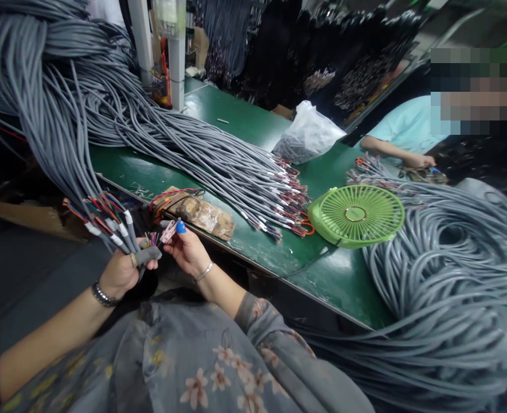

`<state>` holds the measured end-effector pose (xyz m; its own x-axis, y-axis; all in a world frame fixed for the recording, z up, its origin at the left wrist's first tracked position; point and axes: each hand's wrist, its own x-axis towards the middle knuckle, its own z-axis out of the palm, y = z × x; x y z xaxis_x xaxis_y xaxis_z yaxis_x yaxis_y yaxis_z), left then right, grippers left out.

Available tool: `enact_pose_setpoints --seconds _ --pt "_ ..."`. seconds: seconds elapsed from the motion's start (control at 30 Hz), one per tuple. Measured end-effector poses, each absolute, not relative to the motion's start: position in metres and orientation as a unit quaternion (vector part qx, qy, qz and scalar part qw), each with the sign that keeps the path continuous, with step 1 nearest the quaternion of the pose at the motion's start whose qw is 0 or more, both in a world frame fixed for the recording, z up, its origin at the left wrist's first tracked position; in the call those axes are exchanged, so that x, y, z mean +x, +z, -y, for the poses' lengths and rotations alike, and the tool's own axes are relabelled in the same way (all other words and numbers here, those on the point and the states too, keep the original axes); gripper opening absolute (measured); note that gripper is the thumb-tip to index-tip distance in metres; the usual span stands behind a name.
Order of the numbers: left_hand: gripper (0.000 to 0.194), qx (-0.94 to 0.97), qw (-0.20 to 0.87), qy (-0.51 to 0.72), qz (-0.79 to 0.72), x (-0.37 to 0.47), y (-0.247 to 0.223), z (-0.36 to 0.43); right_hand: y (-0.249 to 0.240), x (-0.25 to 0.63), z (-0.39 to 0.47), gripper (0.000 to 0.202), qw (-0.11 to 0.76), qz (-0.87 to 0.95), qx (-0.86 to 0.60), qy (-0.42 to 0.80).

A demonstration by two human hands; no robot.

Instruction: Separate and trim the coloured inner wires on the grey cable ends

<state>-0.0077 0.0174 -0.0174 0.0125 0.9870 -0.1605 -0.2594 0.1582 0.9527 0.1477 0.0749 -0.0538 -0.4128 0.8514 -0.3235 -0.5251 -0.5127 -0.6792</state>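
My left hand (pixel 122 272) is closed round a bunch of grey cables (pixel 122 232), just in front of the bench edge. A grey wrap covers the thumb. Thin coloured wires (pixel 151 238) stick up from a cable end beside that thumb. My right hand (pixel 187 250) is pinched on a small pale pink piece (pixel 168 230) close to those wires; its exact kind is too small to tell. A blue cover (pixel 180 227) sits on a fingertip of this hand. Other cable ends with white sleeves and stripped coloured wires fan out above my left hand.
A long bundle of grey cables (pixel 202 143) lies along the green bench (pixel 322 275). A taped board (pixel 206 215) rests by the near edge. A green fan (pixel 357 215), a plastic bag (pixel 309 135) and coiled cables (pixel 451 275) are further right. Another person's hand (pixel 419 160) works across the bench.
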Motion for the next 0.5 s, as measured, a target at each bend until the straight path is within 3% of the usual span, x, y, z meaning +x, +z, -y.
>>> enact_pose_setpoints --seconds 0.2,0.5 --pt "0.043 0.391 0.595 0.519 -0.473 -0.007 -0.021 -0.016 -0.053 0.145 -0.074 0.047 0.435 0.237 -0.338 0.800" --pt "0.049 0.404 0.582 0.512 -0.486 -0.011 -0.019 -0.002 -0.048 0.165 -0.063 0.058 0.319 0.307 -0.302 0.844"
